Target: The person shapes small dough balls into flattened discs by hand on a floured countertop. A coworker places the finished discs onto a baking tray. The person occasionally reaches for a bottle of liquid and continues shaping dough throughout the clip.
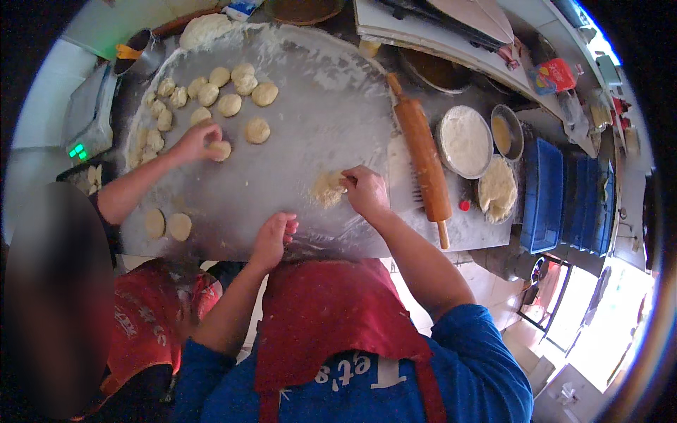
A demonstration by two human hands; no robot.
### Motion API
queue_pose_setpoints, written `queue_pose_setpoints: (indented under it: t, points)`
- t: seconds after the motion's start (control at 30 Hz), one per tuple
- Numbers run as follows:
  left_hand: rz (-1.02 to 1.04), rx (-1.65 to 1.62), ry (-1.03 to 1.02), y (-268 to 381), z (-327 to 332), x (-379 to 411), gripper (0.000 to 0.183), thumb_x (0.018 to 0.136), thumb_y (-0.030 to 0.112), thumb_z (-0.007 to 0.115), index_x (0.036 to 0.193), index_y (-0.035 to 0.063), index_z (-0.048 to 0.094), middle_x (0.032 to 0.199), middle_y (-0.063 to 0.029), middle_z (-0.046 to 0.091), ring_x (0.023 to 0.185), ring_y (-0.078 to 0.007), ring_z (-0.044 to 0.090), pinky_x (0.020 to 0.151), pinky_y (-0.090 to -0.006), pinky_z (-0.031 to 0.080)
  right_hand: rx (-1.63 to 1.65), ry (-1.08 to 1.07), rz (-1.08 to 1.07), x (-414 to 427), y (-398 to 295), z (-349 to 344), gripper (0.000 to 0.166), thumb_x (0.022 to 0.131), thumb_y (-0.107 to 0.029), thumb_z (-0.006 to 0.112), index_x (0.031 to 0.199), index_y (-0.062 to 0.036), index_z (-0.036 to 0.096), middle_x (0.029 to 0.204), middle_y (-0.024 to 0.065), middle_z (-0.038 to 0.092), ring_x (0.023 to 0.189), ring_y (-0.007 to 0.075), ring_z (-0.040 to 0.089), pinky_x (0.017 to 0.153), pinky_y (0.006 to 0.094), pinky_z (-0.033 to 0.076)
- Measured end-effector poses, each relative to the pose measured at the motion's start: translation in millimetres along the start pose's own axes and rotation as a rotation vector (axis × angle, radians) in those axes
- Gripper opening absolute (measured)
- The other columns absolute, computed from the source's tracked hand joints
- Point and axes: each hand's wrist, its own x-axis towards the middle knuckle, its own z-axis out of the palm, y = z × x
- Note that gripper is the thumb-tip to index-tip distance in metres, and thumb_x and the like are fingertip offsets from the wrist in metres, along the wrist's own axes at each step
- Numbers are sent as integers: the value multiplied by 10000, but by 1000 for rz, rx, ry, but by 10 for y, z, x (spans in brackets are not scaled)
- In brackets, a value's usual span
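My right hand is over the metal worktop, its fingertips drawn together at the edge of a pale, floury patch. Whether a pinch of it is between the fingers cannot be made out. My left hand rests near the worktop's front edge, fingers loosely curled, with nothing seen in it. To the right of my right hand lies a wooden rolling pin. Balls of dough are spread over the left side of the worktop, and two flattened dough pieces lie near its front left.
From the left, a co-worker's hand grips a dough ball. Beyond the rolling pin stand a bowl of flour, a bowl of dough and blue crates. A larger dough mass lies at the back; a scale stands left.
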Motion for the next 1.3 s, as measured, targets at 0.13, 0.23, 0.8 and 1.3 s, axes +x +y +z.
queue_pose_setpoints:
  t: [0.13,0.23,0.8,1.3]
  points:
    - [720,603,314,613,239,-37,331,897,280,607,1105,22,597,980,-126,618,881,-256,606,801,-373,490,423,-119,257,-95,-254,-268,192,851,-111,646,997,10,673,912,122,683,825,205,662,747,310,521]
    - [1063,710,312,1121,452,-66,300,835,211,672,1055,24,595,957,-142,618,884,-288,608,809,-373,488,945,-374,319,-335,-469,-258,257,886,-111,610,1101,30,603,1019,114,655,880,194,653,750,304,531]
    - [502,1236,121,188,-186,484,647,862,305,624,1348,-48,384,1433,-222,345,1320,-391,340,1083,-447,309,792,-397,379,-296,-433,-215,407,912,-162,616,1250,6,465,1055,95,603,840,171,627,690,289,528]
    - [65,847,594,1274,-2275,1653,531,816,327,701,1225,22,549,1181,-168,602,1113,-315,565,949,-413,446,725,-376,366,315,-189,-150,340,903,-143,620,1199,-21,508,1032,75,615,818,159,625,713,285,519]
